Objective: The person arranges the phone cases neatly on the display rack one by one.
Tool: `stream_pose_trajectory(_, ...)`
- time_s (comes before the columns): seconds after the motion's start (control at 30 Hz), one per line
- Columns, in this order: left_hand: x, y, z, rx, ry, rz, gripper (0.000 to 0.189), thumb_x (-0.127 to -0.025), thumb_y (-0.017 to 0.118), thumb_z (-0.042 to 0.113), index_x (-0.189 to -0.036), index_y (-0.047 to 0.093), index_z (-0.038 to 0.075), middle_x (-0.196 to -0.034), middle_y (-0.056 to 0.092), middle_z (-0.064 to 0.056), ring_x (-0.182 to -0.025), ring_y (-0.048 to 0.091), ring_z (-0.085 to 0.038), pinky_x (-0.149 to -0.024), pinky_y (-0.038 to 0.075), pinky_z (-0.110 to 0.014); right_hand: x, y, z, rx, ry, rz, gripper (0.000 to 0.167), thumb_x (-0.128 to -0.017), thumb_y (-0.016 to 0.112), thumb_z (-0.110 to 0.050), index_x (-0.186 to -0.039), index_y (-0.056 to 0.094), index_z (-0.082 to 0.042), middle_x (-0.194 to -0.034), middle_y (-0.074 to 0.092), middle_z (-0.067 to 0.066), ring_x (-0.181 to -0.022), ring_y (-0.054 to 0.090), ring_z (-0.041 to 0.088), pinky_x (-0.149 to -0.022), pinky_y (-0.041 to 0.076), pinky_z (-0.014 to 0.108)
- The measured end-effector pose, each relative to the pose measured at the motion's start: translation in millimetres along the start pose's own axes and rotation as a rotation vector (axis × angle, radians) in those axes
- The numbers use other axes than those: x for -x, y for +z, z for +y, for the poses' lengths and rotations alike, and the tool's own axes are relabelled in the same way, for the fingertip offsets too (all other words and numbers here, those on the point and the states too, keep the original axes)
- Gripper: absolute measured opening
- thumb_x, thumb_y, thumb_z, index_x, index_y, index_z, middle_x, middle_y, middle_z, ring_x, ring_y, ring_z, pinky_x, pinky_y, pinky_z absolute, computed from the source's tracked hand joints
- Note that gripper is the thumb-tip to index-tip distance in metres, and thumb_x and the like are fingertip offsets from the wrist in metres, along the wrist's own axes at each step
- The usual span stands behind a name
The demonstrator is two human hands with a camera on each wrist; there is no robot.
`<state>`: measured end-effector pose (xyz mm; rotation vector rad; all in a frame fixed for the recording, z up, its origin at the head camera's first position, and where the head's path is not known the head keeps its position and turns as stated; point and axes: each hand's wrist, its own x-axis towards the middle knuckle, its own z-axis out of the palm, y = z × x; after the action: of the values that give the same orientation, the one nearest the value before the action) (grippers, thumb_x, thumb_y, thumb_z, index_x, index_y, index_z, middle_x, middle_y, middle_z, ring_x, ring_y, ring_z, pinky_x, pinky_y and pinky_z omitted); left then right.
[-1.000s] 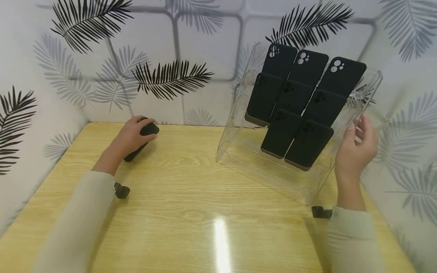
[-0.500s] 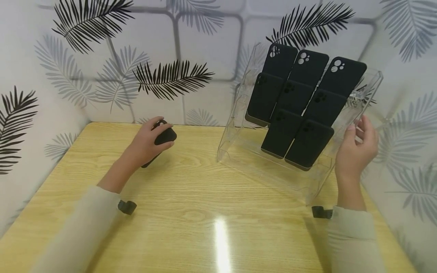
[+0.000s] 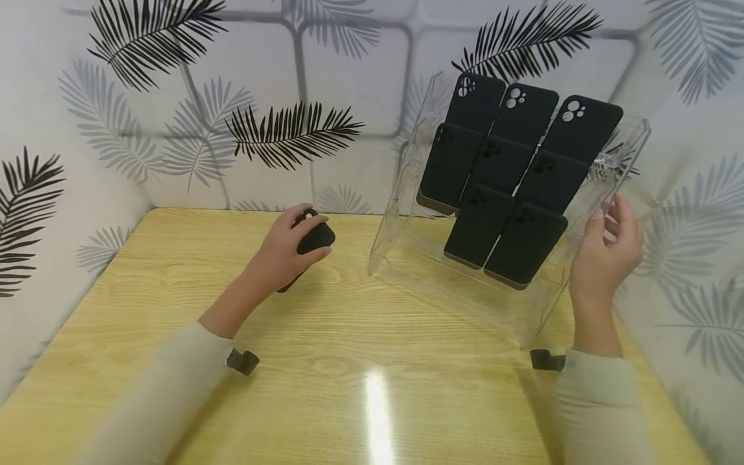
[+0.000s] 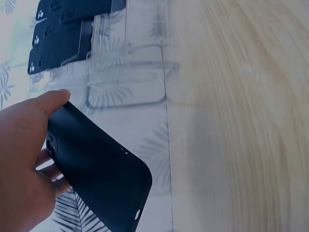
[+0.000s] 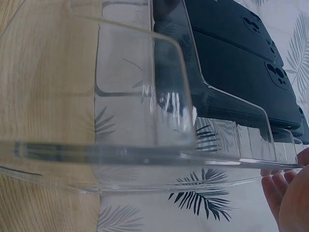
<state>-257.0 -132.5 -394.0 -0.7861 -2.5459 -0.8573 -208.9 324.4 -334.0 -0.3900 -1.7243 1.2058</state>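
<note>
My left hand (image 3: 286, 250) grips a black phone case (image 3: 314, 239) by its camera end, above the table left of the rack. In the left wrist view the case (image 4: 104, 164) slants down, thumb on one long edge and fingers on the other. A clear acrylic display rack (image 3: 401, 261) stands at the right in the head view. Black phone cases (image 3: 526, 245) lean in its tiers. My right hand (image 3: 607, 248) holds the rack's right side edge near mid-height. In the right wrist view its fingers (image 5: 274, 193) show beyond the clear side panel (image 5: 145, 155).
The wooden table (image 3: 314, 400) reaches back to a wall covering (image 3: 354, 84) printed with leaves. A black wrist mount (image 3: 243, 361) sticks out from the left sleeve, another mount (image 3: 547, 360) from the right. The rack's lower front lies right of the left hand.
My left hand has moved right across the table with the phone case, nearer the rack. The right hand has stayed at the rack's edge.
</note>
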Motion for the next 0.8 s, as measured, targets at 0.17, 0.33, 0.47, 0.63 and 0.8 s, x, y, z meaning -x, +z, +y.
stream_pose_trajectory(0.17,-9.0,17.3,21.1,0.065,-0.006,0.059,0.057,-0.093,0.075,0.030,-0.144,0.056,0.015,-0.156,0.035,-0.017,-0.139,0.039,-0.039,-0.099,0.050,-0.055,-0.9,0.5,1.4,-0.001,-0.001,-0.001,0.036,-0.100,0.058,-0.015,-0.136,0.064,-0.017,-0.116,0.061,-0.011,-0.104,0.058,0.000,-0.088,0.046,0.019)
stream_pose_trajectory(0.33,-22.8,29.2,41.5,0.143,-0.001,0.099,0.056,-0.094,0.074,0.032,-0.145,0.055,0.017,-0.157,0.034,-0.016,-0.141,0.038,-0.038,-0.100,0.050,-0.054,-5.4,2.3,11.3,-0.002,-0.003,0.004,0.036,-0.100,0.059,-0.016,-0.136,0.065,-0.018,-0.114,0.060,-0.014,-0.104,0.059,0.000,-0.088,0.047,0.019)
stream_pose_trajectory(0.47,-34.2,35.2,53.9,0.167,0.004,0.104,0.055,-0.094,0.074,0.031,-0.144,0.055,0.018,-0.157,0.034,-0.015,-0.142,0.037,-0.037,-0.101,0.050,-0.053,-8.4,3.5,18.3,-0.008,-0.006,-0.004,0.036,-0.100,0.059,-0.018,-0.136,0.065,-0.020,-0.114,0.059,-0.015,-0.104,0.059,0.000,-0.088,0.047,0.020)
stream_pose_trajectory(0.63,-48.0,44.9,66.3,0.165,0.007,0.109,0.055,-0.094,0.073,0.033,-0.144,0.055,0.019,-0.157,0.035,-0.013,-0.142,0.037,-0.034,-0.102,0.050,-0.051,-9.3,3.0,20.9,-0.003,-0.013,-0.002,0.036,-0.100,0.060,-0.019,-0.135,0.065,-0.021,-0.117,0.061,-0.013,-0.105,0.059,0.001,-0.088,0.047,0.019)
stream_pose_trajectory(0.8,-66.7,55.0,77.6,0.175,0.038,0.180,0.054,-0.094,0.073,0.034,-0.142,0.057,0.019,-0.155,0.037,-0.011,-0.140,0.039,-0.032,-0.104,0.048,-0.049,-9.5,1.7,20.7,0.006,-0.023,0.004,0.036,-0.100,0.060,-0.018,-0.135,0.065,-0.020,-0.118,0.063,-0.011,-0.104,0.059,0.000,-0.087,0.047,0.019)
